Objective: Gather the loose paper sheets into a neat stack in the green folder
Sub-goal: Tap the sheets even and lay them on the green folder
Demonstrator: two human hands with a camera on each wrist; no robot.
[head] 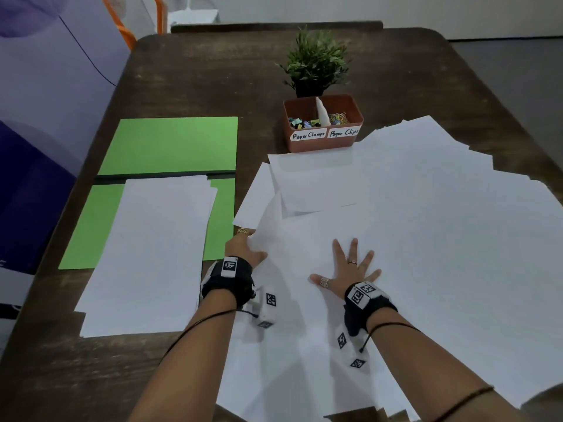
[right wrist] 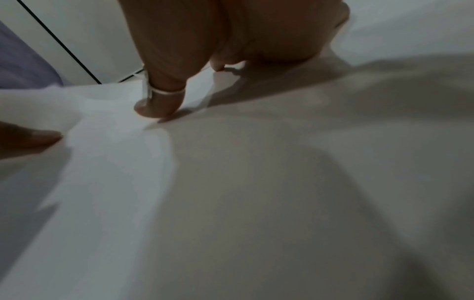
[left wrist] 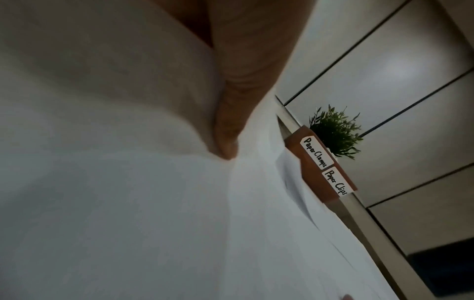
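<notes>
I see a dark wooden table (head: 182, 74) taking up most of the head view. The largest item on it is the spread of loose paper sheets (head: 426, 239), overlapping at mixed angles across the right half and reaching the near edge. To the left lies the open green folder (head: 170, 144), flat, with a paper stack (head: 152, 251) on its near leaf; that stack overhangs the folder toward me and its edges are slightly fanned. A purple and white panel (head: 45, 102) stands beyond the table's left edge.

At the far side of the loose sheets sits a brown organiser box (head: 320, 144), labelled "Paper Clamps" and "Paper Clips", its front wall touching the nearest sheets. A small potted plant (head: 315, 62) stands just behind it. An orange chair frame (head: 131, 22) shows past the far left corner.

My right hand (head: 347, 269) lies flat on the top sheet with fingers spread, pressing it down. My left hand (head: 243, 248) is at that sheet's left edge; the thumb lies on top and the fingers go under the lifted edge, pinching it. The left wrist view shows one finger (left wrist: 231, 101) against bowed paper.
</notes>
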